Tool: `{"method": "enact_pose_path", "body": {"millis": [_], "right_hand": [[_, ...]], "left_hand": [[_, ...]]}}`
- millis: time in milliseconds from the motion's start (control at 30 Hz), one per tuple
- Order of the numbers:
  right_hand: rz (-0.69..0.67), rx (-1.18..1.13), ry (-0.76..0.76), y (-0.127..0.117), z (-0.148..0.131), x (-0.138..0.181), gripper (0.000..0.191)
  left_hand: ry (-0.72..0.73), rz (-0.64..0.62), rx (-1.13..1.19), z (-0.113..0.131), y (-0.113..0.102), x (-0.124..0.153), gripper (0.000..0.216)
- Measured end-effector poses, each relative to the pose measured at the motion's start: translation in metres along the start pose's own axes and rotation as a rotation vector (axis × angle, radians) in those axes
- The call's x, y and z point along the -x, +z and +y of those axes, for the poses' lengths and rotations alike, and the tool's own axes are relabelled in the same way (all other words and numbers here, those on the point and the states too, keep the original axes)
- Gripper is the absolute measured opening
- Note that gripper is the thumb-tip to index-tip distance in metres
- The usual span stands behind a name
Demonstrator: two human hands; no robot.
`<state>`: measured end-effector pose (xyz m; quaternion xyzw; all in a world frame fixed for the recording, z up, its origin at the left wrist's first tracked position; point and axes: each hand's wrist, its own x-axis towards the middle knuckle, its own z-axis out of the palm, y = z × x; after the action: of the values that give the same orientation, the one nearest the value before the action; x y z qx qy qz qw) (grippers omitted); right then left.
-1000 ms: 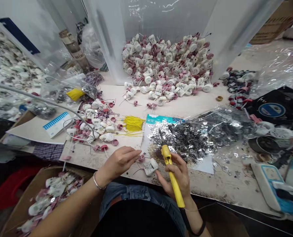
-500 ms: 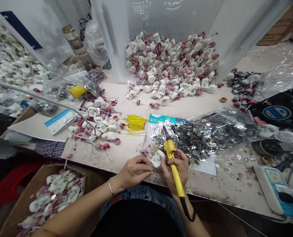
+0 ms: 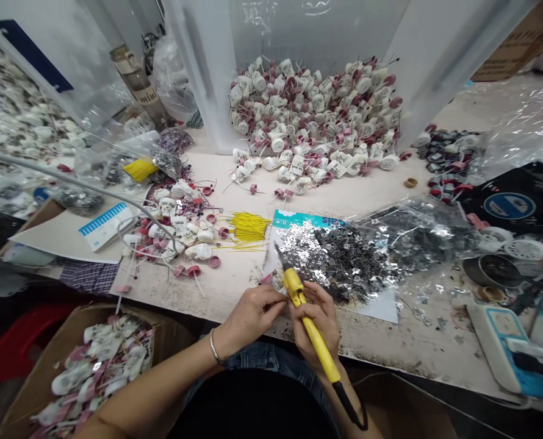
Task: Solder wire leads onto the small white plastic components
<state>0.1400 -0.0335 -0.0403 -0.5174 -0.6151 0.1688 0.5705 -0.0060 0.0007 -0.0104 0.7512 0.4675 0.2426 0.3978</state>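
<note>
Here's the whole desk (image 3: 235,299) from above, scarred and speckled with dark flecks, and it's packed! Across the back edge, a huge heap of white parts with pink discs and thin wires (image 3: 308,116) piles up against a clear plastic panel (image 3: 308,36). Down off the front left corner sits a cardboard box (image 3: 83,320), loaded with more white-and-pink pieces. Toward the right side, a bulging clear bag of silver metal flakes (image 3: 418,241) spills its shiny load onto a sheet of card, right in front of the person.

Left of that, a smaller scatter of wired white parts (image 3: 175,228) lies beside a bundle of yellow wires (image 3: 248,227). A grey cable (image 3: 83,177) arcs in over the left side, and a blue-and-white power strip (image 3: 495,347) sits at the right front corner.

Now to the hands, close together at the front edge! The right hand (image 3: 312,320) is clenched around a yellow soldering iron (image 3: 310,329), its metal tip angled up over the silver flakes. The left hand (image 3: 253,317) has its fingertips pinched in right beside the iron, but whatever they hold is hidden. Just past them, a small pink piece (image 3: 266,279) peeks out. A thin bangle (image 3: 215,349) circles the left wrist.
</note>
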Motion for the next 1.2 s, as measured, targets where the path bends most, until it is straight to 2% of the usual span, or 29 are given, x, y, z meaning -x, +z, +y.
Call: {"method": "enact_pose_path", "body": {"millis": [67, 167, 267, 333, 400, 467, 567, 700, 900, 1033, 1200], "right_hand": [[-0.011, -0.018, 0.013, -0.004, 0.000, 0.002, 0.017], [0.057, -0.024, 0.038, -0.016, 0.002, 0.005, 0.020], [0.071, -0.052, -0.040, -0.038, -0.001, 0.011, 0.045], [-0.017, 0.005, -0.134, -0.057, -0.008, 0.015, 0.055], [-0.158, 0.136, -0.151, -0.076, -0.018, 0.019, 0.044], [-0.194, 0.146, -0.087, -0.092, -0.028, 0.020, 0.031], [-0.288, 0.159, -0.065, -0.106, -0.036, 0.019, 0.029], [-0.416, 0.202, -0.187, -0.109, -0.033, 0.015, 0.039], [-0.396, 0.227, -0.192, -0.108, -0.033, 0.018, 0.041], [-0.366, 0.263, -0.142, -0.105, -0.037, 0.019, 0.035], [-0.381, 0.290, -0.227, -0.104, -0.037, 0.016, 0.033]], "left_hand": [[0.002, -0.001, -0.053, 0.000, 0.001, 0.002, 0.017], [0.037, 0.080, -0.244, -0.002, 0.003, 0.008, 0.019], [0.002, 0.054, -0.318, -0.002, 0.005, 0.011, 0.018], [-0.079, -0.012, -0.235, -0.001, 0.004, 0.010, 0.016], [-0.162, -0.036, -0.139, 0.000, 0.002, 0.006, 0.015], [-0.217, -0.030, -0.083, 0.001, 0.001, 0.003, 0.016], [-0.241, -0.024, -0.042, 0.000, -0.002, -0.002, 0.018], [-0.230, -0.042, -0.022, 0.000, -0.004, -0.005, 0.016], [-0.200, -0.091, -0.045, 0.003, -0.008, -0.008, 0.020], [-0.181, -0.116, -0.056, 0.006, -0.010, -0.011, 0.020], [-0.185, -0.129, -0.071, 0.009, -0.011, -0.013, 0.022]]}}
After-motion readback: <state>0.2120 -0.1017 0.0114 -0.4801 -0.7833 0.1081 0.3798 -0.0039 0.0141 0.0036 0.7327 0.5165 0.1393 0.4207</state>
